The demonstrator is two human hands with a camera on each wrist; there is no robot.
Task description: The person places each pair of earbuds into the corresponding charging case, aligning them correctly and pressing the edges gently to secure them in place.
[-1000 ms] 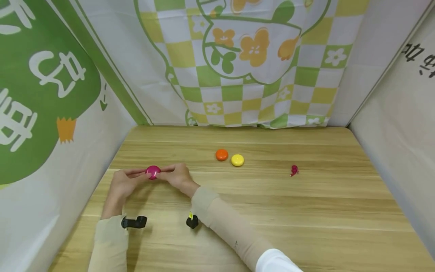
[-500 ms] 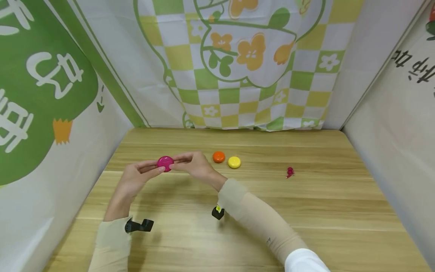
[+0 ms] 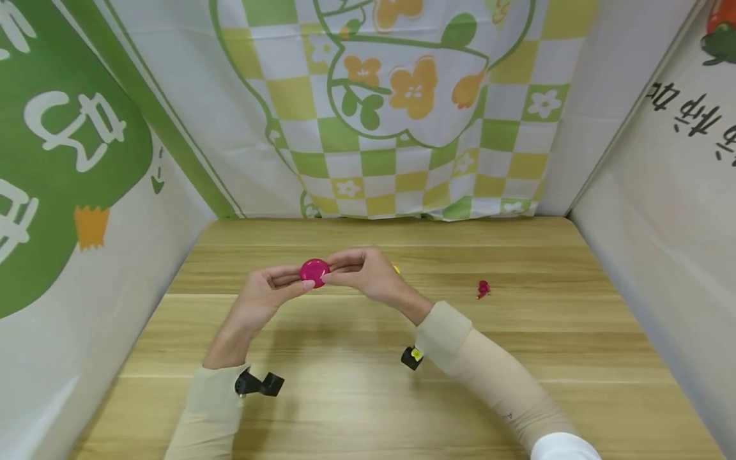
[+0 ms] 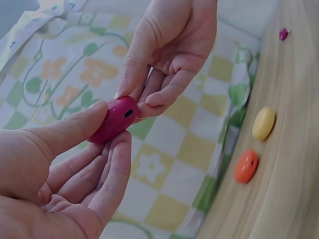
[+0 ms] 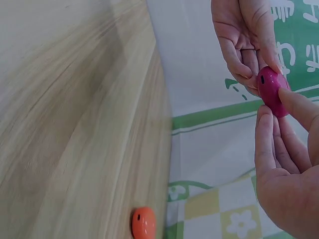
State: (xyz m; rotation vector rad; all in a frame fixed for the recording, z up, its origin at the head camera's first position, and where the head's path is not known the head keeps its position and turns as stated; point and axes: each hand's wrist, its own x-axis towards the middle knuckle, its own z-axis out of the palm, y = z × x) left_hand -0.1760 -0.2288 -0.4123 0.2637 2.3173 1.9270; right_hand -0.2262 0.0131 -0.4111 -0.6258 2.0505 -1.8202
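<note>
Both hands hold a glossy round magenta earbud case (image 3: 314,273) above the table. My left hand (image 3: 261,299) pinches its left side, thumb in front and fingers behind. On the right side, my right hand (image 3: 376,276) pinches it the same way. A small dark port slot shows on the edge of the case (image 4: 112,120) in the left wrist view. Its lid looks closed. Small magenta pieces that look like earbuds (image 3: 483,289) lie on the table to the right.
A yellow case (image 4: 263,123) and an orange case (image 4: 246,166) lie on the wooden table (image 3: 517,358); the right hand mostly hides them in the head view. A patterned cloth (image 3: 411,147) hangs behind the table. Printed panels stand at both sides.
Both hands have lifted the magenta earbud case and carried it to the right, toward the table's middle. The right hand now covers the orange case and most of the yellow one.
</note>
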